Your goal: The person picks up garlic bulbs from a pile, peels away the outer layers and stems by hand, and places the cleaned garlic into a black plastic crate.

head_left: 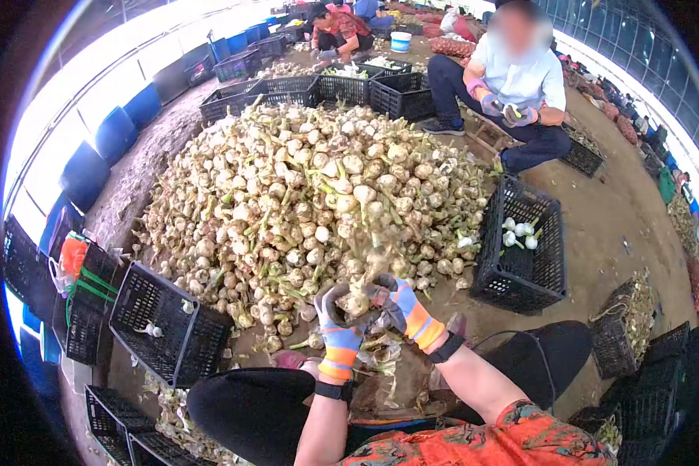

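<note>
Both my hands wear striped orange, blue and grey gloves and meet in front of my knees. Between them is a dirt-brown garlic bulb [355, 303]. My left hand [337, 323] is closed around its left side and underside. On the other side, the fingers of my right hand [398, 304] are bent against the same bulb; whether they also hold a small tool is hidden. Just beyond my hands rises a large heap of garlic [303, 202], stems still on many bulbs. Peeled skins [380, 353] lie on the ground below my hands.
A black crate [520, 268] with several white bulbs stands to the right. Another crate [159, 342], tilted, holds a few bulbs at left. A co-worker [512, 70] sits across the heap on the right; another person [342, 31] crouches behind more crates [291, 89].
</note>
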`<action>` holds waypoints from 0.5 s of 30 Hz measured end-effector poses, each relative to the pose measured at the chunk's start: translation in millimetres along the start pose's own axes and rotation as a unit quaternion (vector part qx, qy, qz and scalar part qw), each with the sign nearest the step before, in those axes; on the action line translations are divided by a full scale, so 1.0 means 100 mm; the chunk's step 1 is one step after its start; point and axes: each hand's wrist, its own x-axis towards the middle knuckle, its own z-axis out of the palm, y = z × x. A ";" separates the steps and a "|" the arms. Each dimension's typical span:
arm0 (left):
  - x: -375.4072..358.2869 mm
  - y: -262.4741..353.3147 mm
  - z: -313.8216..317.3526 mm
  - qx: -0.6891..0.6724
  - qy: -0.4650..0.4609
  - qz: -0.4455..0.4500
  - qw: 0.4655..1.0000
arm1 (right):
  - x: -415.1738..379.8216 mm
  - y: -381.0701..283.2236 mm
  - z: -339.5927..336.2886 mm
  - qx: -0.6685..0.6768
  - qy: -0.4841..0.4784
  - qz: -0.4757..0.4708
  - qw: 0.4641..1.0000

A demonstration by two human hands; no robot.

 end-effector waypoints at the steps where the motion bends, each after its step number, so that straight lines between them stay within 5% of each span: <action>1: 0.00 0.02 0.01 -0.001 -0.001 0.000 1.000 | -0.02 -0.06 0.09 -0.017 0.004 -0.011 1.000; 4: 0.02 0.06 0.00 0.080 -0.003 0.057 0.995 | 0.16 0.36 -0.24 -0.080 -0.011 -0.041 0.996; 6: 0.02 0.09 -0.04 0.021 -0.010 0.026 0.999 | 0.04 0.16 -0.02 0.191 0.073 0.055 0.977; 8: 0.01 0.08 -0.05 0.027 -0.016 0.033 0.999 | 0.01 0.01 0.02 0.214 0.089 0.115 0.966; 11: -0.04 -0.10 0.03 -0.116 0.014 -0.068 0.991 | -0.13 -0.13 0.07 0.018 -0.022 -0.022 0.999; 15: 0.02 0.05 -0.04 -0.011 -0.002 0.007 1.000 | -0.08 -0.17 0.14 -0.079 0.018 0.041 0.996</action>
